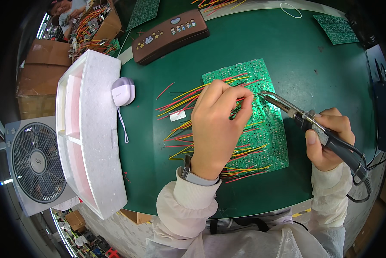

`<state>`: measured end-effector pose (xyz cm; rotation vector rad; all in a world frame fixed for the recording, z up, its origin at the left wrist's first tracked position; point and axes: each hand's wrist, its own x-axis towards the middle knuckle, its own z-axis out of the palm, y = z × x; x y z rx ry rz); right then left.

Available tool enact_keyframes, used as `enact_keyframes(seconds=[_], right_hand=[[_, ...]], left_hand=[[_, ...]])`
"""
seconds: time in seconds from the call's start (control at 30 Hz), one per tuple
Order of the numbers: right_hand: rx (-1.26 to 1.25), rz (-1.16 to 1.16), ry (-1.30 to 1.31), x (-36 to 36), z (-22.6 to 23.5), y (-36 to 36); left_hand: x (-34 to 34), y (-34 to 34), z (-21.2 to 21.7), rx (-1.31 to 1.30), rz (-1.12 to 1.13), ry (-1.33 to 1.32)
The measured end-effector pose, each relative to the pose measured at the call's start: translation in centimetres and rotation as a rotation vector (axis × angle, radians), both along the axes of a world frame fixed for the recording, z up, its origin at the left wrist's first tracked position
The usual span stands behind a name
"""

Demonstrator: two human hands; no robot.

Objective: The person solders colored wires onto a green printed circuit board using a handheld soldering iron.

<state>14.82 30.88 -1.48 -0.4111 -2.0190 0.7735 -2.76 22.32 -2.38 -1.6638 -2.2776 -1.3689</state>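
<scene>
At the centre of the frame the left hand (216, 129) lies over a green circuit board panel (261, 129), its thumb and fingers pinched narrowly on a thin wire (240, 99) near the panel's upper middle. The right hand (330, 139), at centre right, is wrapped firmly around the dark handle of a soldering iron (306, 120), whose metal tip points up and left and ends just beside the left fingertips, at or just above the panel; whether it touches cannot be told. Many red and yellow wires (180, 103) fan out to the left from the panel's edge, and more stick out below the left wrist. The panel lies on a green table mat (321, 73) that fills most of the view. A small white tag (178, 115) sits among the wires left of the hand. Further left, a small pale lilac device with a cord (123, 91) rests at the mat's edge, touching a long white foam tray (92, 129) that runs down the left side of the frame. At upper centre lies a brown case with cartoon stickers (169, 36). Another green board (335, 29) lies at upper right, well apart from the hands. A white box fan (36, 165) stands at lower left, and cardboard boxes (47, 56) with loose wiring occupy the upper left.
</scene>
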Motion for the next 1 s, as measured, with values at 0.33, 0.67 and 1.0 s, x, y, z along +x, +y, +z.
enact_keyframes(seconds=[0.33,0.67,1.0], right_hand=[[-0.138,-0.081,0.096,0.12,0.28,-0.03],[-0.162,-0.034,0.046,-0.25,0.17,-0.35],[-0.124,-0.033,0.038,-0.22,0.07,-0.12]], left_hand=[[0.1,0.02,0.02,0.01,-0.006,0.062],[0.12,-0.23,0.16,0.006,-0.018,0.049],[0.14,-0.12,0.08,0.017,-0.018,0.042]])
